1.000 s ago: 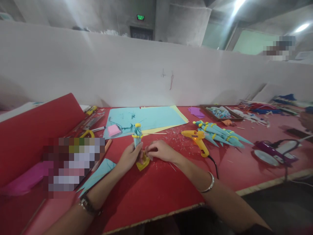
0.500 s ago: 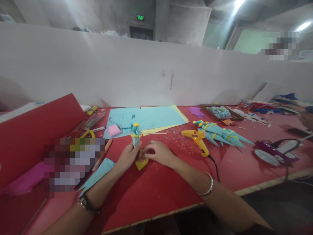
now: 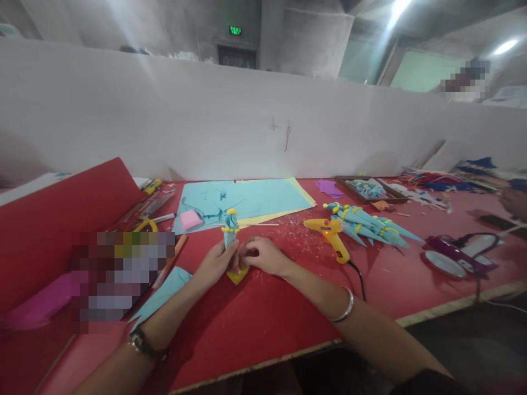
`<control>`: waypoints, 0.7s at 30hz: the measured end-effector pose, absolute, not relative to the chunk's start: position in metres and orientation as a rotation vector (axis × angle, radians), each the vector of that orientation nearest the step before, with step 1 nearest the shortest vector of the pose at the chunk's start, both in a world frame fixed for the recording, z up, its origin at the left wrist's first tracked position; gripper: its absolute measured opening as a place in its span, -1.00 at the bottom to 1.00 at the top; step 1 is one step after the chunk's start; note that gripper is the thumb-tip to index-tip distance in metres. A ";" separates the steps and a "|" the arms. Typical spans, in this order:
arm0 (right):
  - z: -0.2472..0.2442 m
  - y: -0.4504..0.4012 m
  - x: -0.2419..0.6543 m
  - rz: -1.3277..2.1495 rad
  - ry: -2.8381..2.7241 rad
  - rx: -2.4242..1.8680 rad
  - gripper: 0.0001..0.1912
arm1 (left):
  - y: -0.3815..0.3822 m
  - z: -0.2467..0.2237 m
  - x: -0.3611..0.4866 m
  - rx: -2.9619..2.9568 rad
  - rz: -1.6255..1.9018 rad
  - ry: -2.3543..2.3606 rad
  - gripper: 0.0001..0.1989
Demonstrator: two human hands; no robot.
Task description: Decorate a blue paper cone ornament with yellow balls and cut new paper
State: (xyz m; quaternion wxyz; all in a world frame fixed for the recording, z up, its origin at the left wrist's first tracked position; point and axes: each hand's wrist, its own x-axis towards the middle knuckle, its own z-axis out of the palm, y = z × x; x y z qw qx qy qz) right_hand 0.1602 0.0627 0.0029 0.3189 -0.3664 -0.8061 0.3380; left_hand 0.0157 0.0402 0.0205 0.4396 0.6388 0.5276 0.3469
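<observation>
My left hand [image 3: 220,259] is closed around a light-blue rolled paper cone [image 3: 230,236], which stands upright with yellow trim and a yellow tip on top. Right beside it, my right hand [image 3: 263,255] has thumb and fingers curled into a pinch at the lower part of the cone. What lies between those fingertips is too small to make out. Below both hands, a piece of yellow paper [image 3: 236,277] shows, partly covered by the fingers. A yellow hot glue gun [image 3: 332,233] with a lit orange light lies to the right.
Finished-looking blue paper cones [image 3: 370,225] with yellow trim lie behind the glue gun. Blue sheets [image 3: 263,195] and a pink pad [image 3: 191,220] are at the back. A brown tray [image 3: 395,195] holds scraps. A purple hand-held appliance [image 3: 457,252] lies right. Blue cut paper [image 3: 164,293] sits by my left forearm.
The view has shifted very slightly. My right fingers have moved a little against the cone; my left hand keeps its hold on it.
</observation>
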 end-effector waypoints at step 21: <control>0.001 0.073 0.162 1.058 -1.494 -1.051 -0.81 | 0.043 0.018 0.014 1.523 0.806 1.303 -0.60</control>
